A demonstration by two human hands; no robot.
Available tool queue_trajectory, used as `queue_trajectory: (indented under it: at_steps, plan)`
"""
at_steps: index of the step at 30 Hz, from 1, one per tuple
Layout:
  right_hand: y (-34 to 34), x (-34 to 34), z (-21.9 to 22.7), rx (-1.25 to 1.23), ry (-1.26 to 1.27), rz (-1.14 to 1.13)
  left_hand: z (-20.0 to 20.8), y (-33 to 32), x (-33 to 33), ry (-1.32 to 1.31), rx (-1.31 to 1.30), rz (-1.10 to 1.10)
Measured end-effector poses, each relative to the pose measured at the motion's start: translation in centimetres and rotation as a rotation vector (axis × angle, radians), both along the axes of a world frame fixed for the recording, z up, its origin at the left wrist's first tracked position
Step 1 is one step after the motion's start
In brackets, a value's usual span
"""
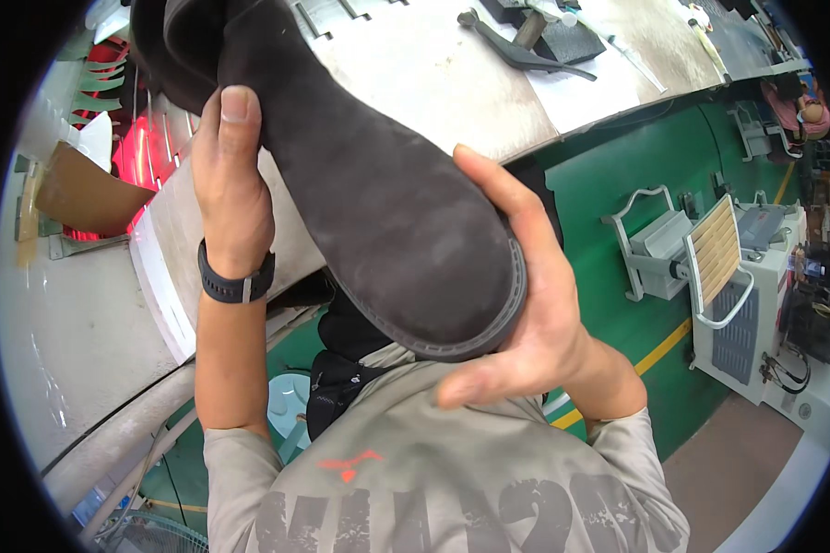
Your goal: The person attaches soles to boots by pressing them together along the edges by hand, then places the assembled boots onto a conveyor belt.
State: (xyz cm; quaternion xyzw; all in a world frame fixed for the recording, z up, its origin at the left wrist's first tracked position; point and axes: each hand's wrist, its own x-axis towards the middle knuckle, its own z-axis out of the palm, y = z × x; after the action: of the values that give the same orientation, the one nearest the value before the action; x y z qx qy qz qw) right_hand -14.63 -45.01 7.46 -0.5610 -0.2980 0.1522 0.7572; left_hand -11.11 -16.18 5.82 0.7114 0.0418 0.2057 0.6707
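Note:
Between my two hands is a dark brown-black boot (pixel 397 221), its broad flat underside turned up toward me and a stitched-looking rim round the rounded toe. The toe points down and right, toward my body. My left hand (pixel 233 175) grips the boot's other end, thumb upright along its left side; a black watch sits on that wrist. Around the toe my right hand (pixel 549 304) is curved, fingers along the right edge and thumb below the tip. The boot's upper part at the top left is partly cut off by the picture's edge.
A pale worktable (pixel 489 111) lies beyond the boot, with a hammer (pixel 526 57) on it. At left, a red-lit machine (pixel 148 152) stands beside a curved brown panel (pixel 92 194). On the green floor (pixel 599 166) at right is a white machine (pixel 738 323). A blue stool (pixel 289 401) is below.

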Motion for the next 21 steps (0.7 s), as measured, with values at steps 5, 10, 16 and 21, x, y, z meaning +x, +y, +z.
queue_trajectory:
  at_steps: [5, 10, 16, 21]
  plan:
    - [0.7, 0.2, 0.8, -0.128, -0.135, -0.042, 2.3, 0.2, -1.1, 0.033, -0.128, -0.067]
    - [1.4, -0.6, 0.9, -0.179, -0.392, -0.102, 8.3, 1.6, -0.7, -0.168, -0.305, 0.056]
    - [5.5, 3.9, -3.7, -0.290, -0.703, -0.255, 13.5, 1.4, 5.5, -0.279, -0.381, 0.260]
    - [5.8, 11.0, -6.6, -0.444, -0.627, -0.363, 14.3, 5.0, 18.2, -0.239, -0.374, -0.060]
